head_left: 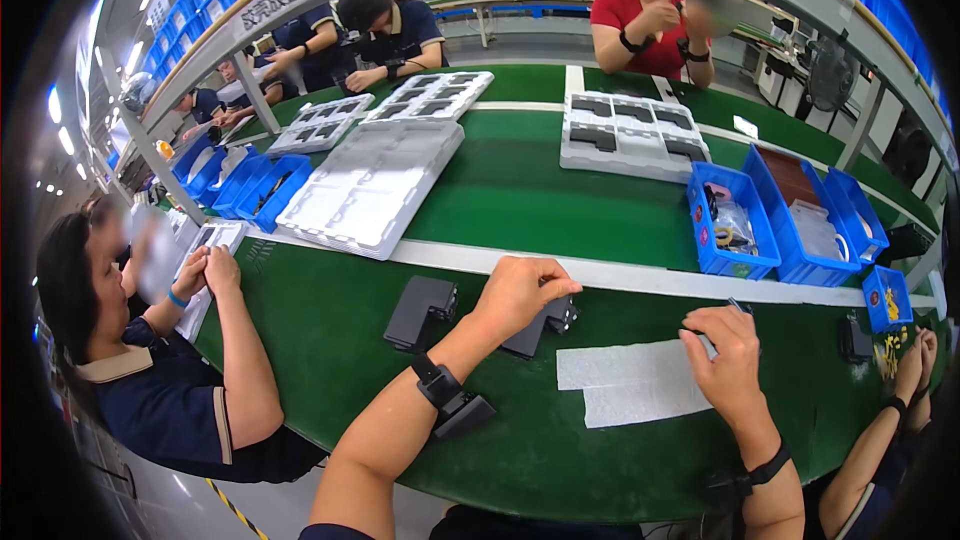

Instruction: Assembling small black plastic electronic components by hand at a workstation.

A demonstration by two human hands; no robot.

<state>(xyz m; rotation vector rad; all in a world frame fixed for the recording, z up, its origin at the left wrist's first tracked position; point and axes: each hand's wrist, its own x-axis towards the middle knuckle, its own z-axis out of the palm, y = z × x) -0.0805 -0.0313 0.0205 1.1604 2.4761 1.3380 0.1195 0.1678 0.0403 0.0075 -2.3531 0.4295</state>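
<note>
My left hand (515, 297) is closed in a pinch, thumb and forefinger together; anything between the tips is too small to make out. Beneath it lies a black L-shaped housing (524, 342), partly hidden by the hand. A second black L-shaped housing (418, 312) rests to its left on the green tabletop. My right hand (728, 358) is curled over the right end of two white sheets (630, 380) lying flat side by side. A thin dark tool (741, 306) pokes out past its fingers, its kind unclear.
White trays (370, 190) stand beyond a pale rail, another tray (630, 145) holding black parts. Blue bins (735, 225) sit at the right, near a small black part (855, 338) and yellow pieces (886, 355). Co-workers sit close on both sides; an overhead shelf frame arches above.
</note>
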